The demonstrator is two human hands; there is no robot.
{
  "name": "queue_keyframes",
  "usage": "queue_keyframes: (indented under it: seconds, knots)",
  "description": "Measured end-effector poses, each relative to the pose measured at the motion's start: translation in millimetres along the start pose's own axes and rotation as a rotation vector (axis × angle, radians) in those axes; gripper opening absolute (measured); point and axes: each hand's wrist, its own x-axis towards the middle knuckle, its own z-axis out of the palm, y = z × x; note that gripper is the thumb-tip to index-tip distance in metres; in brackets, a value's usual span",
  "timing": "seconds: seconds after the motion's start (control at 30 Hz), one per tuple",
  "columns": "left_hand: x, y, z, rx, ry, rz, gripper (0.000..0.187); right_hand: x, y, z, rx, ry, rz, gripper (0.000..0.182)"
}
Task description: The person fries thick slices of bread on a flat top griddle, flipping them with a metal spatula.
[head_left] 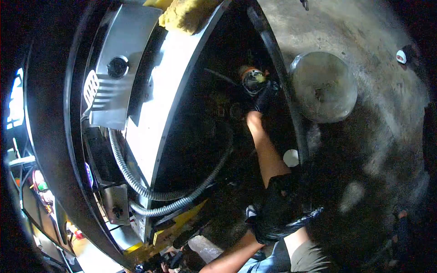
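Note:
My right hand, in a black glove, reaches deep into a dark metal cabinet. Its fingers are closed at a round object with an orange rim, glossy and yellowish in the middle; its kind does not show. Lower down, close to my body, is my left hand in a shiny, crinkled black glove. Shadow hides most of its fingers. A small grey-and-white piece shows beside its glove. The dark sleeve of my right arm passes just above it.
Ribbed grey conduits curve across the cabinet's lower side. Yellow insulation sticks out at the top, near a steel plate. A large translucent round lid or tub and a white disc lie on the stained floor.

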Motion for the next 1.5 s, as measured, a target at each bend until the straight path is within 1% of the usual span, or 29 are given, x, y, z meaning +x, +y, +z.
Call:
queue_keyframes:
  seconds: [0.33,0.6,0.73,0.9,1.03,1.1,1.2,1.27,1.33,1.4,1.5]
  knots:
    - [0.2,-0.2,-4.9,-0.022,-0.003,-0.008,0.033,-4.7,0.6,-4.5,-0.018,0.000,0.005,0.059]
    - [-4.7,-2.7,-16.3,-0.006,-0.018,-0.012,0.033,28.2,4.3,27.5,0.035,-0.002,-0.011,0.054]
    - [-13.6,-3.8,-34.2,0.010,0.016,-0.008,0.033,39.2,1.0,35.4,0.032,-0.015,-0.029,0.052]
    - [-27.7,0.8,-70.3,0.025,0.148,0.022,0.034,38.5,-0.1,19.4,0.022,-0.033,-0.036,0.049]
    - [-28.9,14.5,-96.9,0.052,0.334,0.116,0.034,36.4,4.0,15.4,0.037,-0.038,-0.035,0.047]
    - [-17.5,30.0,-110.8,0.058,0.448,0.189,0.034,14.6,5.3,-7.5,0.036,-0.027,-0.033,0.046]
    - [-10.5,52.3,-122.8,0.032,0.518,0.249,0.034,-22.5,8.7,-53.0,0.028,0.009,-0.026,0.044]
    - [-20.6,62.4,-126.1,0.033,0.503,0.264,0.034,-39.9,2.1,-79.6,0.021,0.016,-0.038,0.043]
    - [-47.3,63.3,-120.7,0.051,0.433,0.261,0.034,-50.3,-18.2,-100.6,0.016,0.005,-0.078,0.042]
    - [-85.2,68.6,-117.2,0.044,0.376,0.271,0.034,-54.8,-49.5,-111.1,0.014,-0.019,-0.143,0.041]
    - [-145.8,85.0,-121.6,-0.017,0.325,0.310,0.034,-68.9,-111.9,-109.8,-0.004,-0.097,-0.259,0.040]
